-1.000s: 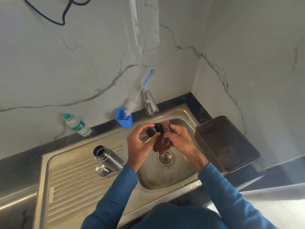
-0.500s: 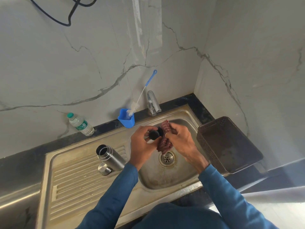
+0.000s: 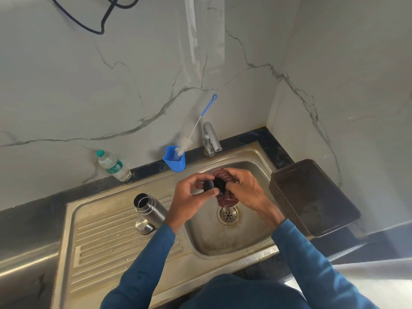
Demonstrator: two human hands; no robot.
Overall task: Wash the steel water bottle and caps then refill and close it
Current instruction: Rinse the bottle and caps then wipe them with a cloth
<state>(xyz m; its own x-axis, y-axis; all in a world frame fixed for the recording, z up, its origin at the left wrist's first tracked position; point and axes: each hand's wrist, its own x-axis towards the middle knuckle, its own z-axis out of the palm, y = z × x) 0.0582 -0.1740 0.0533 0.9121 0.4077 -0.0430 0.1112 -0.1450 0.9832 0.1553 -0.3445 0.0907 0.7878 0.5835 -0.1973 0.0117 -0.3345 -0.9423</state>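
Above the sink basin (image 3: 223, 241), my left hand (image 3: 191, 197) pinches a black inner cap (image 3: 213, 185) between thumb and fingers. My right hand (image 3: 245, 188) grips a dark red scrub pad (image 3: 225, 198) pressed against that cap. The open steel water bottle (image 3: 148, 207) stands on the ribbed drainboard (image 3: 107, 237) left of the basin. A steel outer cap (image 3: 143, 225) lies on the drainboard in front of the bottle.
A tap (image 3: 210, 138) rises behind the basin. A blue cup (image 3: 175, 160) beside it holds a bottle brush (image 3: 196, 128). A small plastic water bottle (image 3: 113, 166) stands at the back left. A dark perforated basket (image 3: 312, 197) sits to the right of the sink.
Both hands stay over the drain while the cap turns slightly in my left fingers against the pad. The bottle and steel cap have not moved.
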